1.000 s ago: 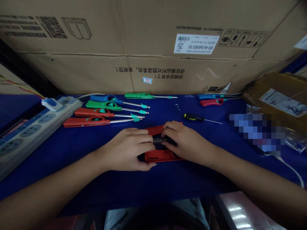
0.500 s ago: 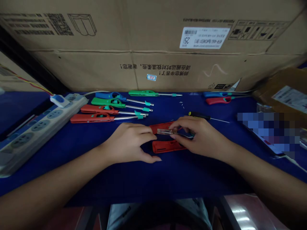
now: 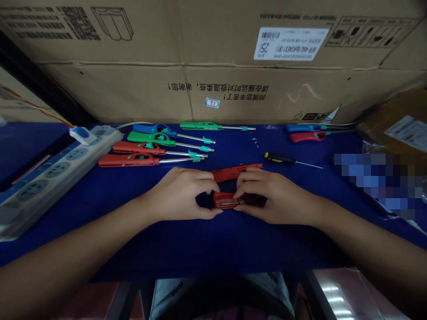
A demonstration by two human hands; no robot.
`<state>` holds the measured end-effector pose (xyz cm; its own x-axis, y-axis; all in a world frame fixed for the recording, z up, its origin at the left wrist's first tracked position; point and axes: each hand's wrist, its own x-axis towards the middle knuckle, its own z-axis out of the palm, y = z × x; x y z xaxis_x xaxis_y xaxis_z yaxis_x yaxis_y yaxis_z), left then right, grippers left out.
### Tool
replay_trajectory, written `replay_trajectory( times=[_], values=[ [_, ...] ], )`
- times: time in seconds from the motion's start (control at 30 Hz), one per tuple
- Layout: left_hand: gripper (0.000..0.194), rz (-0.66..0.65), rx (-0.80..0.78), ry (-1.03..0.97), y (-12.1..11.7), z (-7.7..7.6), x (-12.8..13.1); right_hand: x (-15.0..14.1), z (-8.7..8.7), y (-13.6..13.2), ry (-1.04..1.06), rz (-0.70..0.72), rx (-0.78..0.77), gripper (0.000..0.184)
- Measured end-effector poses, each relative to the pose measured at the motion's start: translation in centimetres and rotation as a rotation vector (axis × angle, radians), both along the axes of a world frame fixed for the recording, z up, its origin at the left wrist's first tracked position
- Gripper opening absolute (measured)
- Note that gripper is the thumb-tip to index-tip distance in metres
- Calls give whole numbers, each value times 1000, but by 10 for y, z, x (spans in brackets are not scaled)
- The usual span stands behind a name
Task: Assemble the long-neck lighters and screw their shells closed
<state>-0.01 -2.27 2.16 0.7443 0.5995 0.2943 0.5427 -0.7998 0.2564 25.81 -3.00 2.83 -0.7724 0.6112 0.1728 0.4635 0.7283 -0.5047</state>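
The clear tube (image 3: 228,202) is lower than in the earlier picture: it now lies in the near red half (image 3: 222,196), not up between the two red halves.

From that near red half, the big cardboard box (image 3: 133,93) stands far behind. The power strip (image 3: 68,171) is well off to its left. Your left hand (image 3: 183,193) is just left of it, with thumb and fingers apart; I can't tell if they touch it. Your right hand (image 3: 276,195) covers its right end, with thumb and finger closed on its edges. I can't tell if they press the tube too. Four lighters (image 3: 147,139) lie behind it, to the left. The far red half (image 3: 227,173) is just behind it. The screwdriver (image 3: 282,158) is behind it, to the right. The tiny white bits (image 3: 255,142) lie further back.

If you let go too soon, the tube may pop out. If you push it in crooked, it may not sit flat. A bump could make the tiny bits roll away.
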Motion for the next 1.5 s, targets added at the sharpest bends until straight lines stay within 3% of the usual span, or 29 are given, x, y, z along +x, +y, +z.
replay_trajectory(
  times=[0.2,0.37,0.5,0.63,0.9,1.03,1.3,1.5],
  values=[
    [19,13,-14,-8,0,-1,1,0,-6,0,-14,-2,18,4],
    [26,11,36,13,-1,2,1,3,2,1,-14,-3,81,32],
    [28,-35,122,-127,-2,3,4,9,11,3,51,-70,122,17],
    [22,-164,136,-142,-4,0,7,12,12,7,-20,-33,86,11],
    [30,-264,53,-105,-4,-9,9,7,-1,9,-30,-35,-53,21],
    [29,-273,30,-109,-3,-11,8,6,0,10,9,-12,-90,16],
    [29,-295,84,-95,-3,-11,6,29,19,25,-88,-209,156,13],
    [33,-297,168,-4,-3,-11,5,28,16,17,-234,-212,182,15]
  ],
)
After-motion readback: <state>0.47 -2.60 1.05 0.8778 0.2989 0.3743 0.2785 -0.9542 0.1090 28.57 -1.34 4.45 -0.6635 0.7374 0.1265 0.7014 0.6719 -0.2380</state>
